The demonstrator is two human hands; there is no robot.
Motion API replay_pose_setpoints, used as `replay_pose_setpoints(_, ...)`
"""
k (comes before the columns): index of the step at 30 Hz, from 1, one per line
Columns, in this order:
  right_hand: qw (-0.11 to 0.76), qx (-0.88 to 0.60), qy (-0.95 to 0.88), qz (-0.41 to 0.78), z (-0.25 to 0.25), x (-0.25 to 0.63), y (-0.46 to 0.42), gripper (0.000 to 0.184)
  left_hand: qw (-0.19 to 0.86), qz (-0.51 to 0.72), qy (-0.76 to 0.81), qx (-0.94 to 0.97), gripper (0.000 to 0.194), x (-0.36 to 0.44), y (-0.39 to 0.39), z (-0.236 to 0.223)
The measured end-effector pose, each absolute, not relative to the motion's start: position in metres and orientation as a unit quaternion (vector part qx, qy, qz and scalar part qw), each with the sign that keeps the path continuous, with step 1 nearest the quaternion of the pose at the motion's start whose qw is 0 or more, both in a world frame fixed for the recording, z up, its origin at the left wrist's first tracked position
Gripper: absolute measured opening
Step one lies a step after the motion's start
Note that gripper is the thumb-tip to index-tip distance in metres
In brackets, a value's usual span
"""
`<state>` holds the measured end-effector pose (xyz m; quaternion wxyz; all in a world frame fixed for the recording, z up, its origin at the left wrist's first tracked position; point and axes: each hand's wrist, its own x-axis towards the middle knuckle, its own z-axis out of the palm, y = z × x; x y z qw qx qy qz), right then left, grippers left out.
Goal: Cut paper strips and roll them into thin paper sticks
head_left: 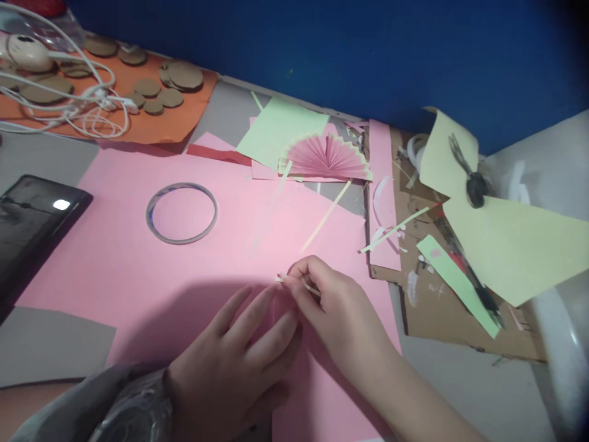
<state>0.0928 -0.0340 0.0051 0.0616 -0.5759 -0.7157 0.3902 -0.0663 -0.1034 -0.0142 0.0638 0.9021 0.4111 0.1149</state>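
Pink paper [119, 258], blue wall [299, 55]; right fingers [317, 270] pinch pale strip [313, 290] (left fingers [255, 315]: grip unclear).

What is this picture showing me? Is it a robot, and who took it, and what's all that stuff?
There's no robot here: these are a person's own two hands. The one picture comes from a camera worn on the person's head, looking forward and down. The right hand pinches a thin pale strip. The left hand is right beside it, but I can't tell if it touches the strip. Under them lies big pink paper, with a thin ring on it. Farther back are a pleated pink fan and, to the left, brown discs on orange paper.
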Motion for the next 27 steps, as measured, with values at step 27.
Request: replay_pose_setpoints(27, 0.054, -0.573, -0.716, 0.395, 0.0067, 0.0930, -0.0359, 0.012, 0.064, 0.115, 0.417, 0.899, 0.043, -0.0658, -0.1036, -0.0107)
